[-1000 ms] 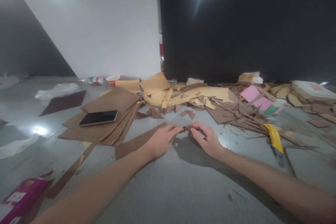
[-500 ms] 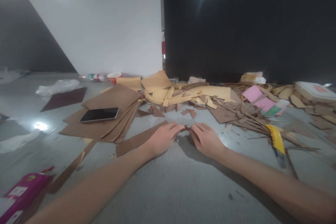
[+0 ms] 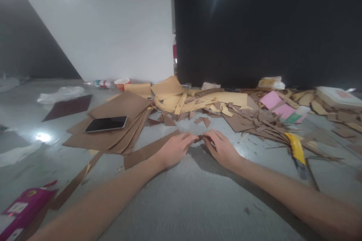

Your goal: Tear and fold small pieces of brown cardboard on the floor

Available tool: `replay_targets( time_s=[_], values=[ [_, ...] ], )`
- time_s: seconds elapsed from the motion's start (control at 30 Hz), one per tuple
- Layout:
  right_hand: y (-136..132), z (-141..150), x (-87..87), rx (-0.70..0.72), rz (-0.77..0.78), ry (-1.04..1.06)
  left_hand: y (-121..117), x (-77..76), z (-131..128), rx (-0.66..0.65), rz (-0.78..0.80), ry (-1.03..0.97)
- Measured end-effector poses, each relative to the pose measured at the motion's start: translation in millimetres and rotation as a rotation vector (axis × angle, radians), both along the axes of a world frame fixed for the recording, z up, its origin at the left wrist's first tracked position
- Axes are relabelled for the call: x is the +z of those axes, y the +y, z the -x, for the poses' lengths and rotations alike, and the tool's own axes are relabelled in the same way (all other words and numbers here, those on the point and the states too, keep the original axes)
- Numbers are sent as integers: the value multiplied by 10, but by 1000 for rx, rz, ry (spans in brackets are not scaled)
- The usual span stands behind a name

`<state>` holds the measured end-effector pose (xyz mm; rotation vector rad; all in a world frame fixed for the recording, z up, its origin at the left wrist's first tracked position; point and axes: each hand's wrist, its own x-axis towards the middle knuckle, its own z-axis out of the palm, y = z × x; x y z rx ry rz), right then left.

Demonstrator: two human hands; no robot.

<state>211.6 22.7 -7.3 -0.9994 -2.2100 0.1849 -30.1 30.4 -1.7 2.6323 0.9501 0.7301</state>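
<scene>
Both hands meet at the middle of the grey table, fingertips almost touching. My left hand [image 3: 177, 148] pinches one end of a small dark brown scrap [image 3: 200, 137], and my right hand [image 3: 223, 148] pinches its other end. Most of the scrap is hidden by the fingers, so its exact shape is unclear. A brown strip [image 3: 149, 150] of card or leather-like sheet lies just behind my left wrist. Two small brown offcuts [image 3: 206, 121] rest a little beyond the fingertips.
A phone [image 3: 106, 124] lies on stacked brown sheets [image 3: 85, 142] at left. Nearer sits a magenta device [image 3: 26, 207]. At right are a yellow-handled cutter [image 3: 296, 150] and heaped offcuts [image 3: 254, 120]. Farther back stand a paper cup [image 3: 122, 84], a bottle [image 3: 103, 83] and a white box [image 3: 338, 97].
My right hand has turned, its fingers closing in from a looser curl around the scrap. My left hand keeps its pinch and has barely moved. The view has shifted slightly.
</scene>
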Motion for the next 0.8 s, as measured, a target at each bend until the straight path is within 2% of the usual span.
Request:
replay_targets(
  time_s=[0.33,0.5,0.7,0.8],
  values=[
    [20,-21,-49,54,42,112,-19,17,-10,-29,19,0],
    [27,-17,-57,57,51,128,-8,-23,-14,15,59,-48],
    [35,-14,-75,30,62,115,30,-76,40,-76,-4,41],
    [31,-19,-61,41,72,130,21,-43,37,-76,33,-27]
  ],
)
